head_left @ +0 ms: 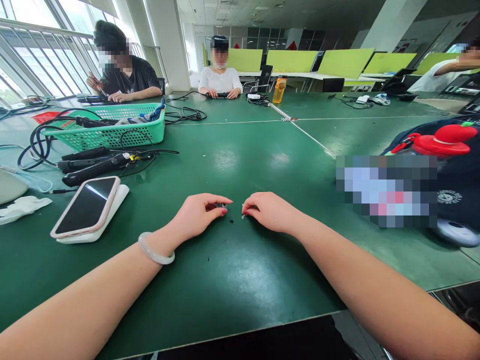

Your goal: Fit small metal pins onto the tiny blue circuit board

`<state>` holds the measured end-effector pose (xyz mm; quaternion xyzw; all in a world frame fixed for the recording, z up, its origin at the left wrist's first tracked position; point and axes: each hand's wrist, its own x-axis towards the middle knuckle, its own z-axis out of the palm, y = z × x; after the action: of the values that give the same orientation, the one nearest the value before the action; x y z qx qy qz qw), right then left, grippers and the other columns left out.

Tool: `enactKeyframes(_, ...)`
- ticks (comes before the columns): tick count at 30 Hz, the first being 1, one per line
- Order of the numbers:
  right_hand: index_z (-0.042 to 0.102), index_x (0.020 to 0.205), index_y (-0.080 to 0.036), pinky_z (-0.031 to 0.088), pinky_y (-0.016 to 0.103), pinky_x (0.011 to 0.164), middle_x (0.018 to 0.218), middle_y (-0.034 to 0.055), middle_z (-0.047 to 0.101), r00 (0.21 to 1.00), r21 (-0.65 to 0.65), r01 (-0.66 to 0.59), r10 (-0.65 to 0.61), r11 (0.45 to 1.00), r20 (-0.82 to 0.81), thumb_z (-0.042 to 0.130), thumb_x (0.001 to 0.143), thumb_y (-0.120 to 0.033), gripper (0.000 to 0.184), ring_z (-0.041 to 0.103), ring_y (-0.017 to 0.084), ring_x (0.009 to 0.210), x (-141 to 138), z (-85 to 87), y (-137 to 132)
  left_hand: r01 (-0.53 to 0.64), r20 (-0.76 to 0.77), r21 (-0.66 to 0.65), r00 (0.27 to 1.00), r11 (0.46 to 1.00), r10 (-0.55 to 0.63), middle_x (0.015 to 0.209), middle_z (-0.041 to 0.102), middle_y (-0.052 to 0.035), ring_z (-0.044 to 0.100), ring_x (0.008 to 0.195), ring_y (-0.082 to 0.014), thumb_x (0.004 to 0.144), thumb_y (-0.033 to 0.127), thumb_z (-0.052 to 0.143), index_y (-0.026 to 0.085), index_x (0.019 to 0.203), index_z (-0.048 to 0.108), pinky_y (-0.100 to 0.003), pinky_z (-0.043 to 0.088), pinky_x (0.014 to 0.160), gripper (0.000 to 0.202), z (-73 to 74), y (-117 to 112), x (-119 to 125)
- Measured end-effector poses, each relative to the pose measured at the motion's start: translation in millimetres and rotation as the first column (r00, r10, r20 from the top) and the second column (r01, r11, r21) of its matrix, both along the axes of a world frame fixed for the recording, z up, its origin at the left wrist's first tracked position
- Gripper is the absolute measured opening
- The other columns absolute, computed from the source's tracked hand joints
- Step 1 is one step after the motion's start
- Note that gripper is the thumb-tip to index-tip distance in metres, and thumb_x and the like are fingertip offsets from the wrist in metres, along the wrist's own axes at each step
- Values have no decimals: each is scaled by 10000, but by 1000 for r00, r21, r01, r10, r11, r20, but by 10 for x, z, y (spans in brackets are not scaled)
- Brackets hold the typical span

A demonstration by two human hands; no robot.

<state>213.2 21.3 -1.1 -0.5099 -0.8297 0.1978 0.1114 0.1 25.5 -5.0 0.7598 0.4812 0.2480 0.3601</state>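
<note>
My left hand, with a white bangle at its wrist, is closed around a small dark, silvery piece between thumb and forefinger. Most of that piece is covered by the fingers, so its kind cannot be made out. Facing it across a short gap, my right hand pinches a tiny whitish piece at its fingertips. A small black bit lies on the green table between the two hands, touched by neither. Nearer to me is a tinier dark speck.
Left of me lie a phone on a white slab, black handheld tools with cables, and a green basket. To the right are a dark bag and a red toy-like item. An orange bottle and several people are farther off.
</note>
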Motion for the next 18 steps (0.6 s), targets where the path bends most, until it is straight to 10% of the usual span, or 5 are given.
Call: enactKeyframes(18, 631, 731, -198, 379, 245, 638, 810, 11, 603, 1000, 41, -28, 29, 999, -11, 554, 822, -235, 125, 532, 128, 721, -46, 5, -37, -15, -158, 88, 987, 996, 29, 816, 685, 7, 601, 709, -160, 706, 398, 640, 247, 949, 684, -284, 486, 694, 289, 62, -11, 20)
